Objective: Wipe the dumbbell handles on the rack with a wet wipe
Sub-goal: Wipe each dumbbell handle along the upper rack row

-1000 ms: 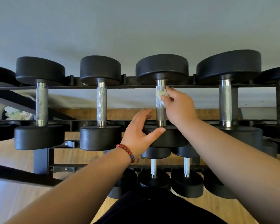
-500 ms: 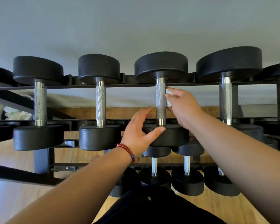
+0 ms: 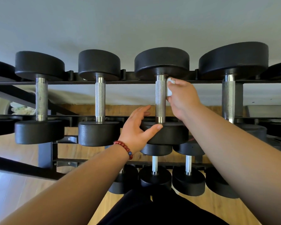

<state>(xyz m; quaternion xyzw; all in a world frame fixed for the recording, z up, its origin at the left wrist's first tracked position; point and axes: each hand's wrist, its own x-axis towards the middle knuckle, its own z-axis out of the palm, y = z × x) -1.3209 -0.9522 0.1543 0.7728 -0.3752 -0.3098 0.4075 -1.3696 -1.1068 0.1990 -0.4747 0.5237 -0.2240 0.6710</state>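
Right hand [image 3: 183,98], shifted right of the handle [image 3: 160,98], is pinching the wet wipe [image 3: 169,88]; left hand [image 3: 136,132], fingers relaxed, is touching the dumbbell head [image 3: 169,134].

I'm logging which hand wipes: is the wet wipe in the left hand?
No, the right hand holds the white wet wipe against the dumbbell handle, while the left hand only rests on that dumbbell's near head.

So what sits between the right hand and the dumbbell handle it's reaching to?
The white wet wipe, held by the right hand against the right side of the knurled handle. The head view shows it.
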